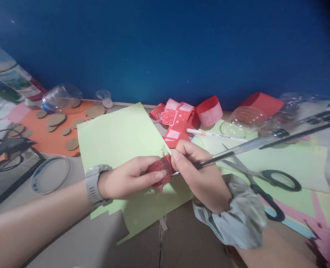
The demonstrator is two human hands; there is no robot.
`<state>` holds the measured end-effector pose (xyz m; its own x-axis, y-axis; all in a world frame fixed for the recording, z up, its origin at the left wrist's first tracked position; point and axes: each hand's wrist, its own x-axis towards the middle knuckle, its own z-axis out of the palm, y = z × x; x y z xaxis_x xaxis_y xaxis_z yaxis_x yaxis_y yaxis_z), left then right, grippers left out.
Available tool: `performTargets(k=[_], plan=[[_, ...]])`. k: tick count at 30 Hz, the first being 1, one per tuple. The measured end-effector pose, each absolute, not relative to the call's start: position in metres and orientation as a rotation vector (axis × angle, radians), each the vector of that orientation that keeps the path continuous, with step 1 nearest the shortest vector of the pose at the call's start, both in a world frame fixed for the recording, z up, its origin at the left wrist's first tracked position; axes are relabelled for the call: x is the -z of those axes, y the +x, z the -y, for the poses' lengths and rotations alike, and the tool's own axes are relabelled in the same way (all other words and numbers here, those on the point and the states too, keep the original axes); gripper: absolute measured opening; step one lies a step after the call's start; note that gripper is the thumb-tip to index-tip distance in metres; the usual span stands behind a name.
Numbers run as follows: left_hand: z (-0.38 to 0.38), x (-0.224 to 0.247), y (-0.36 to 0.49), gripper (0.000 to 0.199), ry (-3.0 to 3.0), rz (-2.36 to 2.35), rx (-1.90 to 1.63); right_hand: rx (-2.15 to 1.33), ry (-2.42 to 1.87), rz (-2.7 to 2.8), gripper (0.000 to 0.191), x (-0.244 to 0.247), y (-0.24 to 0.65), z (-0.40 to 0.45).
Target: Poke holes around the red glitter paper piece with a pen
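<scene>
Looking down at our 2 hands, we see them meet over a pale green sheet (117,134) that lies at a slant on the grey surface. Between them is a small red piece (165,166) with a dark, woven-looking pattern, lifted above the sheet. We judge it is pinched there to stay steady and face us while the pen (223,156) is at its edge. The black pair of scissors (250,174) lies on the papers to the right, apart from our fingers; we take that to be a spot kept within easy reach. Near the blue wall (153,48) sit red paper strips (181,119) and a white marker (226,136), perhaps pushed back to leave room in front. Brown discs (55,120) rest on an orange sheet (47,143) at the left, seemingly gathered in 1 area.

Our left hand (131,176) is nearly closed: thumb on the near face of the red piece, fingers behind it, a light pinch rather than a clench. Our right hand (196,173) is curled around the pen, grasping it low, its tip at the red piece's right edge. Whether the tip truly touches, we cannot tell. Its thumb and forefinger come together just beside the piece's upper corner; whether they also grip it is unclear.
</scene>
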<state>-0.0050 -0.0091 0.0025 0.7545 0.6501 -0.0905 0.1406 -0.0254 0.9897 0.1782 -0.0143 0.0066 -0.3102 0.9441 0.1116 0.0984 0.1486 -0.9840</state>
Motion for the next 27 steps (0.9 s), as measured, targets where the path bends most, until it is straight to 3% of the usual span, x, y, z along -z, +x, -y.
performTargets(k=[27], plan=[[0.0083,-0.0027,-0.0069,0.019,1.606,-0.63,-0.412,-1.245,-1.024,1.613,0.029,-0.0064,0.1796,0.0184]])
